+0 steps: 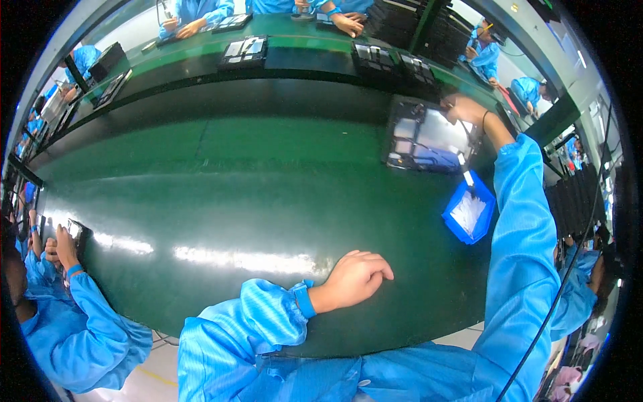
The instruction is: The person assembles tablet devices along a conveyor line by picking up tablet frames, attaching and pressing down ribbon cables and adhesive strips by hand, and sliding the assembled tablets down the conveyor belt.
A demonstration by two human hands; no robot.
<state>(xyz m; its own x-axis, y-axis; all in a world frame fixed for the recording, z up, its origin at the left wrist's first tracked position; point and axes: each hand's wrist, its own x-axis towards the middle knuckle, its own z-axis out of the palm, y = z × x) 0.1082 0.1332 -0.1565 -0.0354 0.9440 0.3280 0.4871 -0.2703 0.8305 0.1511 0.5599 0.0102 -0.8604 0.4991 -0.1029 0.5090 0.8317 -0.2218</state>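
Watching remotely through the head view, I start at the left end of the dark green, glossy bench [268,201], where a co-worker in a blue smock [87,328] has both hands by a dark flat device [79,236]. Past the bench's far edge, a raised green shelf [308,59] carries a black rectangular unit with silver-white panels [244,52] left of its middle.

Near the middle of the bench's near edge, I see the wearer's left hand [355,278] resting knuckles up on the surface, a blue band at the wrist. Its fingers curl under; the palm is hidden, so I cannot tell if they are clenched or loose.

Toward the bench's far right corner lies the open black rectangular electronic device [425,137], with silver-white panels, dark cabling and a bluish patch along its near side. A short white strip [465,167] sits between it and the blue plastic six-sided bin [470,211] of thin white pieces [469,213], nearer the bench's right edge.

The right hand [465,110] is over the device's far right corner, blurred; I cannot tell whether its fingers grasp anything. Farthest right, a thin black cable [569,268] crosses in front of the right sleeve.
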